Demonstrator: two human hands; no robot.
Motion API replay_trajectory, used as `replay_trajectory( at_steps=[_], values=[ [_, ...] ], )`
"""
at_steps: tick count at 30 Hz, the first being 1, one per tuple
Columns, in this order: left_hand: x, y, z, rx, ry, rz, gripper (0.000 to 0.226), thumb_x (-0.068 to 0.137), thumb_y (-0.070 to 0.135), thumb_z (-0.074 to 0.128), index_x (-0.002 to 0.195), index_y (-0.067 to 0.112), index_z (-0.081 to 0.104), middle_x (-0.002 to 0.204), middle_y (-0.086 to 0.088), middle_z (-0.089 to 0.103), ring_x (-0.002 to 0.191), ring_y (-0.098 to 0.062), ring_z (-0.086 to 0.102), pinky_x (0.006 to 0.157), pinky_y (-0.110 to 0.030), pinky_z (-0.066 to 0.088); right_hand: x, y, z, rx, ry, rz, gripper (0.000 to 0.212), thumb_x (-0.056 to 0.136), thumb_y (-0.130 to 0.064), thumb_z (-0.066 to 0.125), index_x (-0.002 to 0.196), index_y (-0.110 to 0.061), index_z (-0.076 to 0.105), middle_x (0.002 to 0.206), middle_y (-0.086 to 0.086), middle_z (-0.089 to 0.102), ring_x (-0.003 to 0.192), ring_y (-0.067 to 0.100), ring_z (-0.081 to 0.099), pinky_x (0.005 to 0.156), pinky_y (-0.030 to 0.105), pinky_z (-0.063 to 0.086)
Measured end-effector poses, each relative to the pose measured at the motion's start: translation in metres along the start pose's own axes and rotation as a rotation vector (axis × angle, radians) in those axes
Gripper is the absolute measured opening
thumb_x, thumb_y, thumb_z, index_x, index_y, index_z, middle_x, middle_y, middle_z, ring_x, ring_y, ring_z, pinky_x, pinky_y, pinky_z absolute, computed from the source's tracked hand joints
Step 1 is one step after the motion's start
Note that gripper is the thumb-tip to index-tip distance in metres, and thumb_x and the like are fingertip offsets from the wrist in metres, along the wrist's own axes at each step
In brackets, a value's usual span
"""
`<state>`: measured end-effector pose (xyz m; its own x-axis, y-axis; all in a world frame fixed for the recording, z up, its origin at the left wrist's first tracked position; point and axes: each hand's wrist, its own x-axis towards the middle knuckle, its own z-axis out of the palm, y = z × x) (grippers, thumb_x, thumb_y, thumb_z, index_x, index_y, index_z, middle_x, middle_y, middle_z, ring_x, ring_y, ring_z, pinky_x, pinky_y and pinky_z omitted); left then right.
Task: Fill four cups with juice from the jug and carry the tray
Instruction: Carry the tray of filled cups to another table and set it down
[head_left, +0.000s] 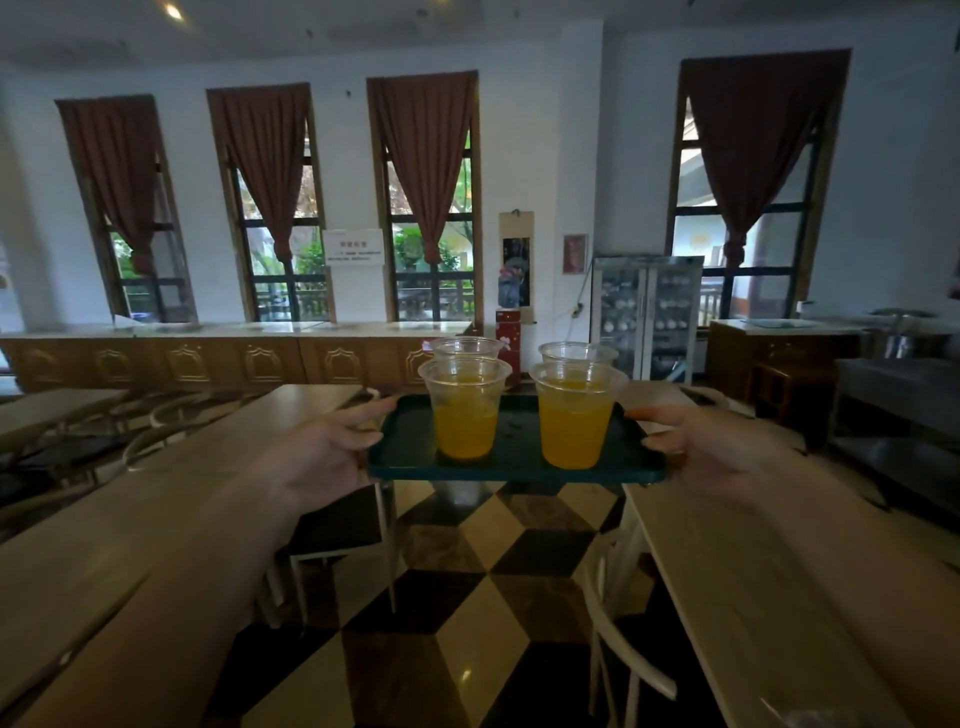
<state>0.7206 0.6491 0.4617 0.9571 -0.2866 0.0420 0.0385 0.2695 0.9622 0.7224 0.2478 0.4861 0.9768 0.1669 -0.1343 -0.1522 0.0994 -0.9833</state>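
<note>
Between two tables (291, 415), both hands (332, 447) (696, 441) grip the cup-laden tray (514, 457).

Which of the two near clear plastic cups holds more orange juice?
The near clear plastic cup on the right: its juice stands higher than in the near left cup.

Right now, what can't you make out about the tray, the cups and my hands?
- Rear cups: head view, near cups hide their juice level.
- Tray underside: hidden, so the fingers beneath it are unseen.
- Left hand, right hand: blurred; only thumbs on the rim show.
- Jug: not in view.
- Wall sign: text too small.
</note>
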Motion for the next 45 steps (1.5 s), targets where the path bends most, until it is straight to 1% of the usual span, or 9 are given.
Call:
replay_trajectory(
  at_steps=[3,9,15,20,26,30,34,40,45],
  values=[
    [0.057,0.0,-0.022,-0.015,-0.044,-0.008,0.047,0.085,-0.003,0.063,0.128,0.016,0.07,0.136,-0.016,0.064,0.123,-0.037,0.062,0.093,-0.049,0.057,0.06,-0.006,-0.009,-0.004,-0.001,-0.011,0.051,0.093,0.014,0.042,0.133,-0.014,0.058,0.132,0.015,0.053,0.115,0.034,0.054,0.086,0.041,0.052],
    [0.177,-0.009,-0.077,-0.072,-0.139,-0.003,0.053,0.084,-0.002,0.065,0.135,0.012,0.063,0.142,-0.016,0.059,0.129,-0.038,0.057,0.095,-0.046,0.056,0.18,-0.014,-0.023,-0.022,-0.001,-0.012,0.05,0.093,0.012,0.044,0.133,-0.013,0.059,0.135,0.016,0.054,0.122,0.035,0.053,0.096,0.044,0.05],
    [0.307,0.005,-0.131,0.034,-0.134,-0.019,0.08,0.06,0.012,0.093,0.134,0.013,0.064,0.14,-0.016,0.062,0.126,-0.037,0.06,0.093,-0.046,0.055,0.303,-0.027,-0.021,-0.023,0.071,0.011,0.044,0.093,0.013,0.043,0.118,-0.016,0.064,0.136,0.017,0.053,0.133,0.038,0.046,0.12,0.054,0.029],
    [0.428,0.022,-0.186,-0.014,-0.239,-0.03,0.064,0.071,0.007,0.086,0.132,0.012,0.066,0.139,-0.016,0.062,0.127,-0.037,0.059,0.091,-0.043,0.057,0.407,-0.048,-0.011,-0.002,0.092,-0.031,0.038,0.088,0.009,0.051,0.105,-0.02,0.07,0.12,0.011,0.06,0.112,0.032,0.057,0.11,0.049,0.039],
    [0.56,0.035,-0.237,-0.026,-0.259,-0.051,0.061,0.079,0.003,0.074,0.137,0.011,0.061,0.141,-0.018,0.06,0.128,-0.038,0.058,0.091,-0.043,0.057,0.523,-0.067,-0.017,-0.017,0.148,-0.067,0.056,0.092,0.015,0.043,0.089,-0.026,0.082,0.105,0.0,0.07,0.106,0.027,0.061,0.087,0.039,0.051],
    [0.633,0.036,-0.253,-0.025,-0.228,-0.061,0.077,0.073,0.002,0.074,0.146,0.009,0.049,0.143,-0.018,0.059,0.127,-0.037,0.059,0.093,-0.045,0.054,0.595,-0.075,-0.029,0.005,0.17,-0.051,0.05,0.093,0.015,0.043,0.105,-0.022,0.074,0.117,0.003,0.064,0.112,0.028,0.057,0.101,0.043,0.044],
    [0.699,0.03,-0.266,-0.037,-0.179,-0.09,0.068,0.08,-0.003,0.065,0.145,0.01,0.05,0.139,-0.018,0.061,0.121,-0.037,0.064,0.091,-0.046,0.056,0.665,-0.082,-0.046,-0.005,0.182,-0.046,0.051,0.093,0.014,0.042,0.127,-0.016,0.066,0.127,0.005,0.063,0.121,0.03,0.056,0.112,0.049,0.039],
    [0.813,0.027,-0.284,0.02,-0.184,-0.093,0.08,0.072,0.003,0.072,0.148,0.009,0.046,0.148,-0.019,0.052,0.125,-0.038,0.06,0.09,-0.045,0.054,0.783,-0.096,-0.085,0.001,0.209,-0.052,0.053,0.094,0.014,0.044,0.141,-0.01,0.055,0.136,0.011,0.057,0.125,0.033,0.054,0.108,0.047,0.044],
    [0.913,0.031,-0.295,0.032,-0.223,-0.038,0.087,0.067,0.008,0.084,0.146,0.008,0.049,0.146,-0.018,0.055,0.131,-0.041,0.054,0.105,-0.052,0.042,0.879,-0.114,-0.123,0.003,0.191,-0.061,0.054,0.094,0.012,0.046,0.141,-0.012,0.054,0.138,0.014,0.056,0.126,0.034,0.054,0.109,0.049,0.042]
  ],
)
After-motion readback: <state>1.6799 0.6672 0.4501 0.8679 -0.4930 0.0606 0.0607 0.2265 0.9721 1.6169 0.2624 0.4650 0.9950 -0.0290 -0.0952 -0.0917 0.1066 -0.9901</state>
